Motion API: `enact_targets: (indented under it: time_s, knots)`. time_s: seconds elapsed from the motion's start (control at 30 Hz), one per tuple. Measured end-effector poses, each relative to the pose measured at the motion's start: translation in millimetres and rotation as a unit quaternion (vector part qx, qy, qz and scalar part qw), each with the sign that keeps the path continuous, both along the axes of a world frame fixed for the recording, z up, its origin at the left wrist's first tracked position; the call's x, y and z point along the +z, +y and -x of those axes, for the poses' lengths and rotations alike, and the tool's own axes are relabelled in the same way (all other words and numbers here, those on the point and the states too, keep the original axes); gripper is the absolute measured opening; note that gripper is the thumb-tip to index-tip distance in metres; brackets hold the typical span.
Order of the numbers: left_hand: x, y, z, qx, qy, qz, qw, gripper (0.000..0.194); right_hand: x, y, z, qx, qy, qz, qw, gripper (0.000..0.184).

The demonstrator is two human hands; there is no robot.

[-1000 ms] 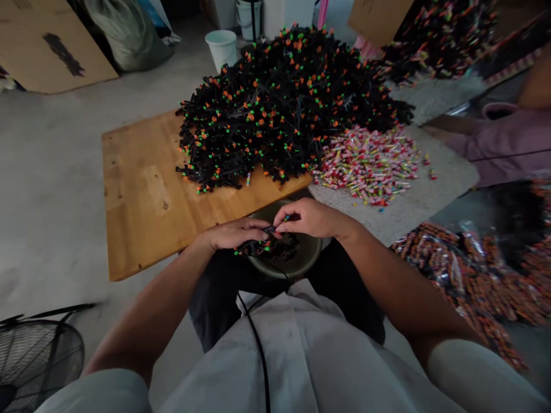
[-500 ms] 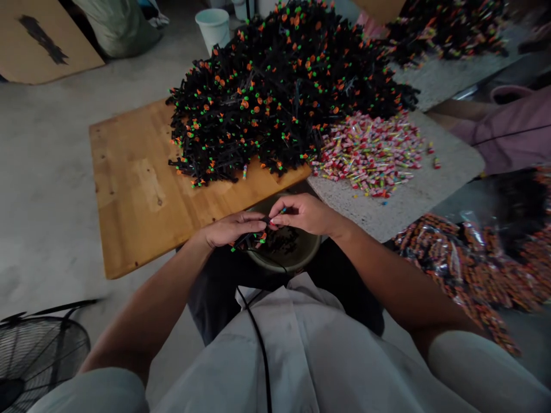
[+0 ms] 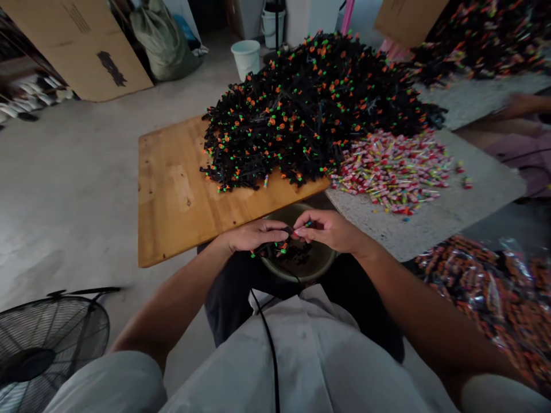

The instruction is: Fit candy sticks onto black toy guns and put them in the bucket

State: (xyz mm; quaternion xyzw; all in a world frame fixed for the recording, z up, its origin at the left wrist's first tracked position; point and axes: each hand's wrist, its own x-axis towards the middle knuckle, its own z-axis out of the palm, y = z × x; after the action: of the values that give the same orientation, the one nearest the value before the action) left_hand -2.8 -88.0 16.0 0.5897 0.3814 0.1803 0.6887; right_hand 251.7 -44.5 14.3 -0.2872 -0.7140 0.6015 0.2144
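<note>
Several black pieces (image 3: 279,250) with green and orange tips hang from the left hand (image 3: 256,234), its fingers clamped on them above a basin (image 3: 326,268). The right hand (image 3: 327,229) pinches a small red piece (image 3: 295,235) beside them. Beyond, a black heap (image 3: 310,115) rises at twelve o'clock, pink tubes (image 3: 396,172) at two.

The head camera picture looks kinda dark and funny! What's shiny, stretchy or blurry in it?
In the head view, the light is dim, with the bowl in shadow; glare glints on the plastic bags; the fan looks stretched near the edge; the far pile is smeary; the small piece at the right hand's fingertips is too fuzzy to make out.
</note>
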Motion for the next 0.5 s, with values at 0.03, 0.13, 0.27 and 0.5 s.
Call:
enact_targets:
  time_s: [0.03, 0.13, 0.27, 0.5]
  knots:
    - [-0.1, -0.4, -0.6, 0.004, 0.0, 0.0, 1.0, 0.047, 0.6, -1.4, -0.3, -0.003, 0.002, -0.001, 1.0, 0.028]
    - [-0.1, -1.0, -2.1, 0.007, 0.0, -0.004, 1.0, 0.048, 0.4, -4.5, -1.4, -0.013, 0.004, 0.001, 1.0, 0.028]
    - [3.0, -0.1, -3.0, -0.009, 0.014, -0.02, 1.0, 0.047, -1.9, -5.7, -2.7, -0.021, -0.001, 0.003, 1.0, 0.028]
    - [3.1, 4.3, -4.5, -0.06, 0.064, -0.088, 0.992, 0.041, -8.7, -6.1, 5.3, -0.042, -0.014, 0.001, 0.999, 0.022]
